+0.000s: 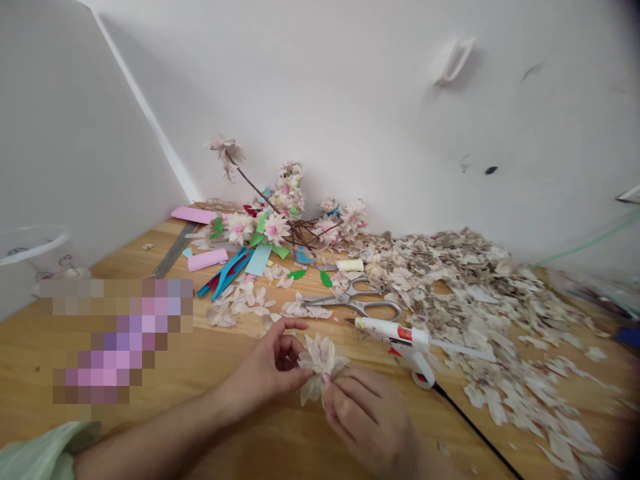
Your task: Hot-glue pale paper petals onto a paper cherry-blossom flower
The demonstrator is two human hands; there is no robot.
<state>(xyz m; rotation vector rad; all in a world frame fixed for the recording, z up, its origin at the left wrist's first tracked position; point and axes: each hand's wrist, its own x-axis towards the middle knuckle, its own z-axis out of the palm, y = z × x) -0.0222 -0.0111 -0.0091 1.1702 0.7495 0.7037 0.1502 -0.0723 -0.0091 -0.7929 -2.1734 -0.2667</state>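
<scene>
Close in front of me, between my two hands, is an artificial flower with pale, thin whitish petals and a pink centre. My left hand comes from the left, its index finger stretched out above and its other fingers curled. The left thumb and a curled finger hold the petals at the flower's left edge. On the other side, my right hand is closed, with thumb and fingertips pinching at the pink centre. A white glue gun lies just beyond my right hand. Grey scissors lie open behind the flower.
A large heap of dry, pale petals spreads over the right side. A branch with several finished flowers leans by the wall. Blue strips, pink paper and loose petals lie left of centre. A black cord runs towards me.
</scene>
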